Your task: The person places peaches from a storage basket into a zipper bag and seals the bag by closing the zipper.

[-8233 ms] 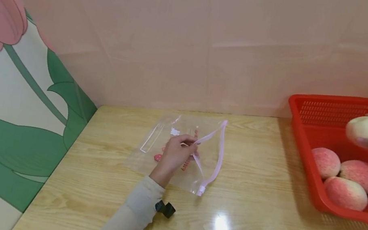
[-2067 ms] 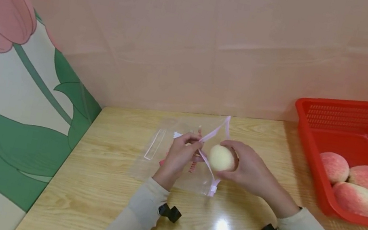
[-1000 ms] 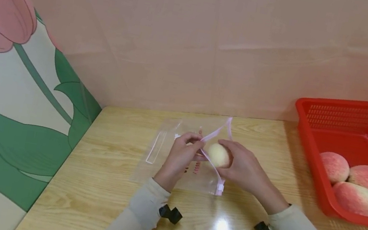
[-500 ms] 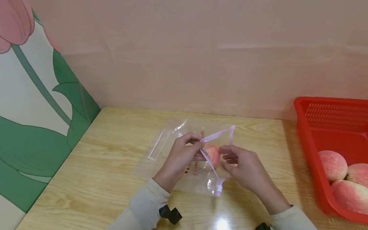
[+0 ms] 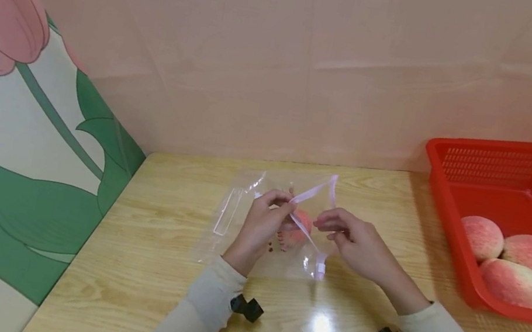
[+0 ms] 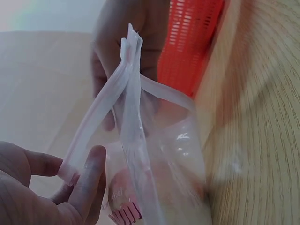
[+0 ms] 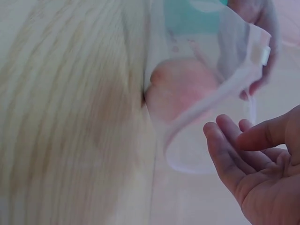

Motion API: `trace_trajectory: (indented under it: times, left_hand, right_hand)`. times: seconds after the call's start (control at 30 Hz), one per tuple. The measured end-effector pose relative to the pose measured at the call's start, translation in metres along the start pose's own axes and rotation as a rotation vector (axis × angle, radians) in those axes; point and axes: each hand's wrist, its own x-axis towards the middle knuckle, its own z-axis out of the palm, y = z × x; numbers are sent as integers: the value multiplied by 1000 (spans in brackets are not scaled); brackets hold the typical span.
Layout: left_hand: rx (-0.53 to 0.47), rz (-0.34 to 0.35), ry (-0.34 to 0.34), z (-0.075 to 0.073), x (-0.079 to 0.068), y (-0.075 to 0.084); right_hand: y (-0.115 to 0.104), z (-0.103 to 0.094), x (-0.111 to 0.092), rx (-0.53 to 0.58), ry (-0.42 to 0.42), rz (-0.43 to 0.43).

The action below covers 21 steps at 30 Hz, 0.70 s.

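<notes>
The left hand (image 5: 255, 226) pinches the pink edge (image 5: 312, 193) of the clear bag (image 5: 222, 244), and the bag's mouth gapes wide. The peach (image 7: 183, 86) is inside, partly hidden by the left hand. The right hand (image 5: 364, 245), fingers loosely bent and holding nothing, is just by the mouth. The red basket (image 5: 441, 217) is cut off. The red print (image 5: 282, 241) is too blurry to read.

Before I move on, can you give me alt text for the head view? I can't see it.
The left hand pinches the open mouth of a clear zip bag with one pinkish peach inside, while the right hand, holding nothing, is beside that opening. At right on the wooden table, a red basket shows four more peaches.
</notes>
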Motion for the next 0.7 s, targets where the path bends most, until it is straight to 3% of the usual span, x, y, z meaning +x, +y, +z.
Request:
trace_trajectory:
  times: [0.43,0.7]
  left_hand:
    - [15,23,26,0,3,-3]
    - [-27,29,61,-3,1,7]
  right_hand:
    - [-5,-51,-34,-197,94,-19]
    - [-3,-87,-56,-240,162,22]
